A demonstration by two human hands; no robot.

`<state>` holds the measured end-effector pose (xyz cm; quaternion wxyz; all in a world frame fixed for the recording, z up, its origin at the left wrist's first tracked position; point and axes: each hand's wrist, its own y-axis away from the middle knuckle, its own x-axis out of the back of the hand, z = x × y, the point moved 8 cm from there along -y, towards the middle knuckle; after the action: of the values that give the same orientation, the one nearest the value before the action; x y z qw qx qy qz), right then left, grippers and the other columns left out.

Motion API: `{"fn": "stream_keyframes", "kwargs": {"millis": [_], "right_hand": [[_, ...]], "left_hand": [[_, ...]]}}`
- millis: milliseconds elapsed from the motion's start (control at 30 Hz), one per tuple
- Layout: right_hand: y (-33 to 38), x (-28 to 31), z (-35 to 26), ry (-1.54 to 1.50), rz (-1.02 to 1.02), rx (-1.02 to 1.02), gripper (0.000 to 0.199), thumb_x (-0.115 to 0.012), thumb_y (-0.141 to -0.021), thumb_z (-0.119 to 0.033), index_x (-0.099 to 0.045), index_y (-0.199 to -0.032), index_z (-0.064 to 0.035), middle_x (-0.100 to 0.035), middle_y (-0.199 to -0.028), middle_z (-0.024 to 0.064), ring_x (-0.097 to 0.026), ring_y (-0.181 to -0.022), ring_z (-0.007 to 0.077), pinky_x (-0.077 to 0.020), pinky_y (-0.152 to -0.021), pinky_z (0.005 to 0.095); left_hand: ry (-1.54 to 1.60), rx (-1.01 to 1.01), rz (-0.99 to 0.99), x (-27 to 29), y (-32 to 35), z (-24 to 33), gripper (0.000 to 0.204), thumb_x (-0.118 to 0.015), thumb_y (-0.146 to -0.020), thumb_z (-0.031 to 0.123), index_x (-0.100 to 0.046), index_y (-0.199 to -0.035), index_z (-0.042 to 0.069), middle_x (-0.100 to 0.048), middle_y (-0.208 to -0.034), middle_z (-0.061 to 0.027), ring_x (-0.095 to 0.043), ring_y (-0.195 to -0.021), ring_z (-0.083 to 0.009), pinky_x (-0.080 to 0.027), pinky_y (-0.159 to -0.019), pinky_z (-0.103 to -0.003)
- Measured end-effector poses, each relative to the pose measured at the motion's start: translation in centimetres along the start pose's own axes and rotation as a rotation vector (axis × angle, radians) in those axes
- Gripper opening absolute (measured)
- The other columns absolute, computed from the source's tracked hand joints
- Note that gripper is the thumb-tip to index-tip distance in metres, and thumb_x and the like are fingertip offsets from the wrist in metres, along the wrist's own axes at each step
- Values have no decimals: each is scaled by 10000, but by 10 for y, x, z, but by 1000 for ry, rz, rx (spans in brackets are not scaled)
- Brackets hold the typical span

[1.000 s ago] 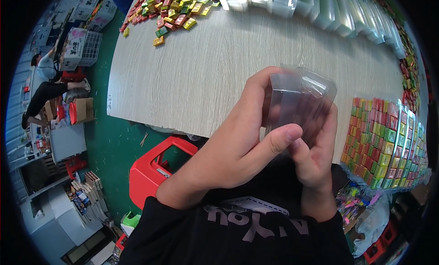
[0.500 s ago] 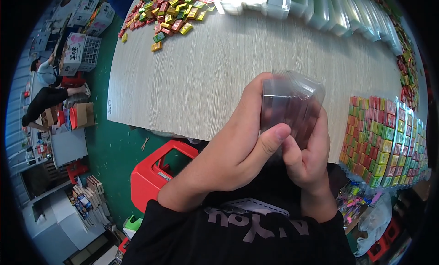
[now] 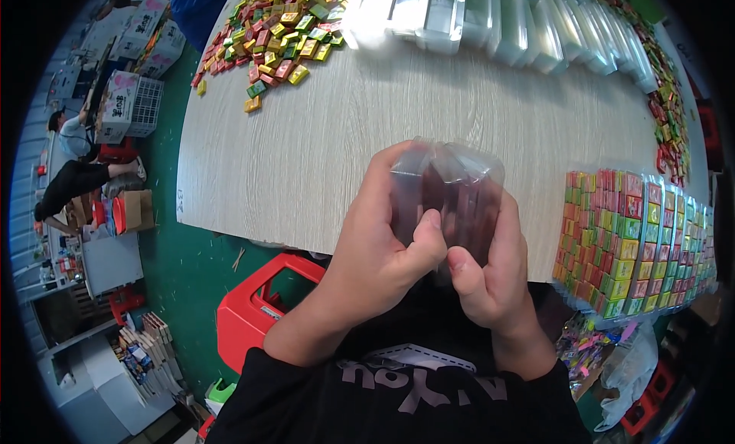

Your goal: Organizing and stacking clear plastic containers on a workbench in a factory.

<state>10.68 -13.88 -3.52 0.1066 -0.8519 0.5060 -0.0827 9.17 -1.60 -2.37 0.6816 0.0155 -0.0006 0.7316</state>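
Together, left hand [image 3: 383, 249], right hand [image 3: 494, 272], cupping clear bag [image 3: 448, 191]

clear bag [image 3: 448, 191] contents blurred, partly hand-covered

Two bare hands show: one left hand [image 3: 383, 253] and one right hand [image 3: 494, 279], closed together on one clear, crinkled plastic bag [image 3: 448, 191] with dark red blocks inside; their number cannot be told through the film. One pale wood-grain desk [image 3: 321, 153] lies beyond the grip. Far beyond it to the left sits one loose heap of small coloured rectangular packets [image 3: 272, 42], too many to count. Straight beyond runs one row of clear plastic bags [image 3: 490, 19], roughly ten. Right of the grip stands one stacked block of coloured packets [image 3: 635, 237], uncountable. One red plastic stool [image 3: 256, 314] sits below the left hand. One seated person [image 3: 73, 157] is far left.
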Motion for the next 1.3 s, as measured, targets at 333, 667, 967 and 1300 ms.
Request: {"fn": "stream_keyframes", "kwargs": {"millis": [333, 667, 967, 1300], "right_hand": [[-4, -3, -5, -27, -1, -58, 549, -607, -824, -85, -377, -1308, 37, -567, -1124, 195, -618, -983, 266, -482, -827, 337], [-5, -7, 0, -231, -41, -72, 577, -609, -844, -83, -329, -1339, 12, -489, -1230, 147, -500, -1129, 196, -389, -959, 330], [-4, -11, 3, -535, -53, -181, 648, -633, -865, -129, -252, -1375, -8, -458, -1275, 137, -471, -1177, 210, -368, -996, 348], [-1, -4, 7, -531, 31, -147, 621, -540, -870, -94, -209, -1386, 9, -437, -1298, 148, -468, -1190, 227, -370, -1003, 357]], "left_hand": [[90, -14, 32, 0, 2, 4, 579, -598, -850, 99, -281, -1323, -8, -530, -1109, -134, -550, -1032, -190, -460, -867, -329], [17, -90, 47, 5, -4, -4, 738, -744, -786, 321, -324, -1290, -17, -522, -1114, -134, -548, -1021, -199, -458, -853, -325], [128, -82, 43, 3, -2, -1, 718, -741, -784, 325, -345, -1277, -14, -529, -1113, -129, -551, -995, -197, -451, -836, -318], [129, -85, 46, 2, -3, 0, 671, -723, -793, 295, -360, -1252, -32, -538, -1083, -135, -556, -961, -190, -452, -840, -317]]}}
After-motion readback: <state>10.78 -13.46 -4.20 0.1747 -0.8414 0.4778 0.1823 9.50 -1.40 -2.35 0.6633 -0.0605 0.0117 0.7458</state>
